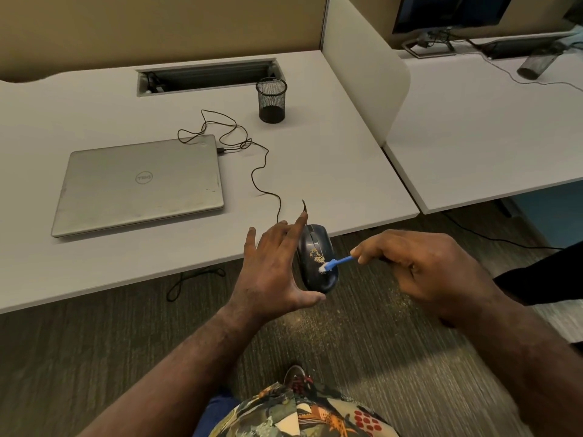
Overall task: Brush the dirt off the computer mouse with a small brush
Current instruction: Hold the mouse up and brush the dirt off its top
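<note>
Here the left hand (271, 272) grips the mouse (317, 258) between thumb and spread fingers (298, 230), while the right hand (422, 266) pinches the brush (336, 263) against its dirt (316, 254).

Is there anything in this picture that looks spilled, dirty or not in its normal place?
Yes. The mouse, held in the left hand off the desk edge, has a yellowish crumbly patch of dirt on its back. Similar specks lie scattered on the carpet below. Its cable lies tangled beside the closed laptop.
</note>
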`<state>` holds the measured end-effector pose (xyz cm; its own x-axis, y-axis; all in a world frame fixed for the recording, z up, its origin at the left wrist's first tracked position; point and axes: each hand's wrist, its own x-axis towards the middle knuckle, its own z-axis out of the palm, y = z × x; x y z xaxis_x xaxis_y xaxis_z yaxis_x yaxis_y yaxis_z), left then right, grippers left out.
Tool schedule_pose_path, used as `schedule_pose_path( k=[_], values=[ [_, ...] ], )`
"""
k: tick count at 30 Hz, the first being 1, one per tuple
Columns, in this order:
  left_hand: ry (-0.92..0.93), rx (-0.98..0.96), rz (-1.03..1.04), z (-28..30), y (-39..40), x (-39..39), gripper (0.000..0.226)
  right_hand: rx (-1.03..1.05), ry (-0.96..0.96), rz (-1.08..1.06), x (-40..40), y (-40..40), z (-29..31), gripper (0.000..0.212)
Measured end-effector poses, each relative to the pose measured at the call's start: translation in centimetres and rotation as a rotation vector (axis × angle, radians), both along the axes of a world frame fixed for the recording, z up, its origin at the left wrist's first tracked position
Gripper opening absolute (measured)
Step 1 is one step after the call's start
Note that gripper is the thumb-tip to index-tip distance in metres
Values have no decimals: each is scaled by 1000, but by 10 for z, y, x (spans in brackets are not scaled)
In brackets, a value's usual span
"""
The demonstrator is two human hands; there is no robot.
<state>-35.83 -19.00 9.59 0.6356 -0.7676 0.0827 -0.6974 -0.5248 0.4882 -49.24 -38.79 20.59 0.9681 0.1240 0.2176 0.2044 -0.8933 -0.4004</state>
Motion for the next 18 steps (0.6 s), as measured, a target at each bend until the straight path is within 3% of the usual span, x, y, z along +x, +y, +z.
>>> schedule_pose_path(
  k=[5,13,18],
  values=[
    [-9,-10,-24,2,-4,-3,130,20,-96,-54,8,2,-2,32],
    [-10,-6,-20,2,-2,-1,129,8,0,-68,8,1,-8,38],
    [-8,3,-11,1,0,1,129,13,-26,-67,3,-6,-4,30]
  ],
)
